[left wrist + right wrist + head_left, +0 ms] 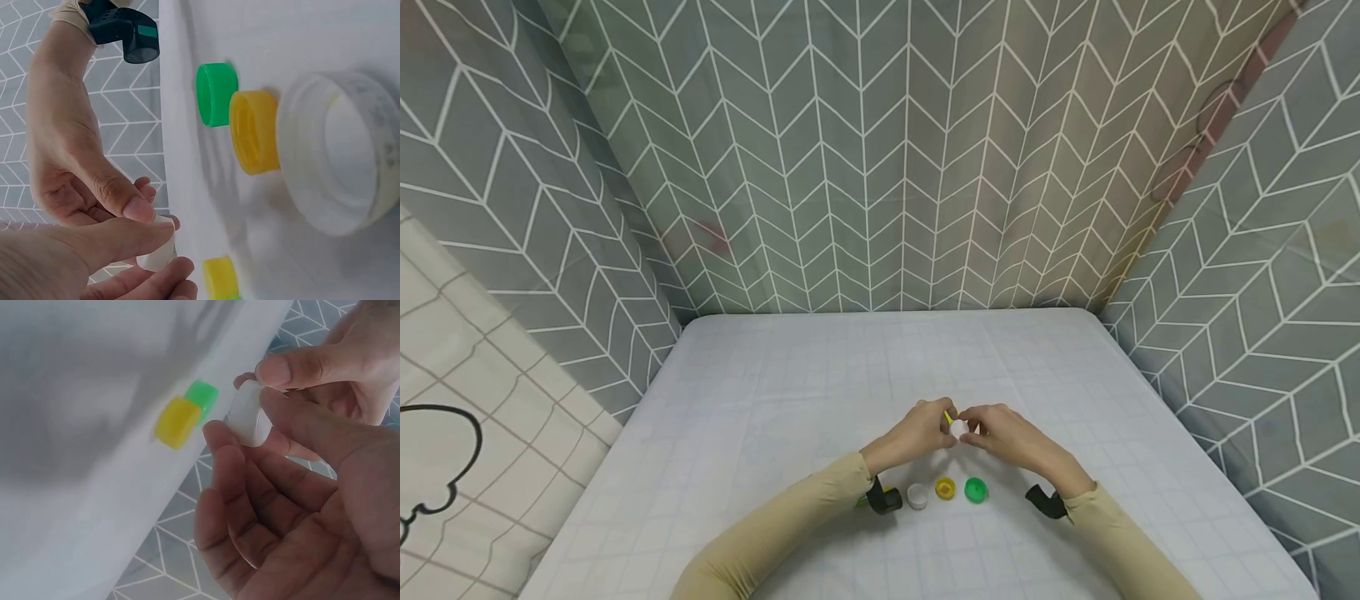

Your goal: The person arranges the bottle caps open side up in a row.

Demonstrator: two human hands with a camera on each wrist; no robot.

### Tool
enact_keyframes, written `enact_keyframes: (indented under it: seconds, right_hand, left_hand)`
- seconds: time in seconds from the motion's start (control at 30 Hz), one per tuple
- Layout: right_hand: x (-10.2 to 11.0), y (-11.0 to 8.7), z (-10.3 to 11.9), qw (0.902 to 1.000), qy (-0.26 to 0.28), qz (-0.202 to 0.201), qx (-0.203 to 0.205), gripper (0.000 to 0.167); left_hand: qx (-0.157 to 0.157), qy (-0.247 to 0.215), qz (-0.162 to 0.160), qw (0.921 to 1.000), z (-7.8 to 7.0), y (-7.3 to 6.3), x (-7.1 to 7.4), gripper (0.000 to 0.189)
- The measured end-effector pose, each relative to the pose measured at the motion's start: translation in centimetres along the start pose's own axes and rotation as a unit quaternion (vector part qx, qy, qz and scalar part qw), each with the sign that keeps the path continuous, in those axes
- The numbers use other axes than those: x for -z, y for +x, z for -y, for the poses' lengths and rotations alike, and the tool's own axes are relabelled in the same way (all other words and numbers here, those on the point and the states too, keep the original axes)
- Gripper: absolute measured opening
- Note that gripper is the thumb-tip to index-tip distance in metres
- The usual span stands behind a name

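A small white cap-like piece point(958, 429) is pinched between both hands above the table. My left hand point(925, 427) grips one side of it, and my right hand point(1011, 435) has thumb and fingertips on the other. Close up in the right wrist view, the white piece point(250, 415) shows a smooth, rounded side between the two thumbs; the fingers cover part of it. Beyond the hands sits a yellow piece point(177, 423) against a green piece point(201, 397); the yellow one point(220, 278) appears low in the left wrist view.
Nearer the body stand a white cap point(917, 496), a yellow cap point(945, 487) and a green cap point(976, 490) in a row on the white-covered table point(760, 375). Beside them, the left wrist camera point(883, 498) partly hides yellow and green things. Patterned curtains point(880, 167) surround the table.
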State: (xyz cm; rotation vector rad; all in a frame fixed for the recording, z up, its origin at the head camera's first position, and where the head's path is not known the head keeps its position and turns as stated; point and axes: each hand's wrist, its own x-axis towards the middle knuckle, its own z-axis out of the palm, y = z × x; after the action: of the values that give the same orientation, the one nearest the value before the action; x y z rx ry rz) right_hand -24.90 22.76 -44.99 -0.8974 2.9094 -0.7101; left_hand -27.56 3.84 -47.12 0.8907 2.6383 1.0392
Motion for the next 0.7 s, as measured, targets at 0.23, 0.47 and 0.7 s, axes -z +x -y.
enact_keyframes:
  seconds: [0.23,0.47,0.7]
  right_hand:
    - [0.35,-0.31,0.12,0.9999,-0.003,-0.013,-0.008,0.026]
    - [0.75,-0.63,0.36,0.9994,0.001,-0.03,-0.013,0.025]
    - [0.87,-0.72,0.2,0.9988,0.006,-0.042,-0.023,0.018]
  left_hand:
    - [-0.011,-0.012,-0.009,0.9998,-0.39,-0.16,0.16,0.033]
    - [-0.027,-0.028,-0.022,0.999,-0.4,-0.26,0.28,0.031]
    - [-0.041,-0.032,-0.023,0.9984,-0.36,-0.25,0.23,0.025]
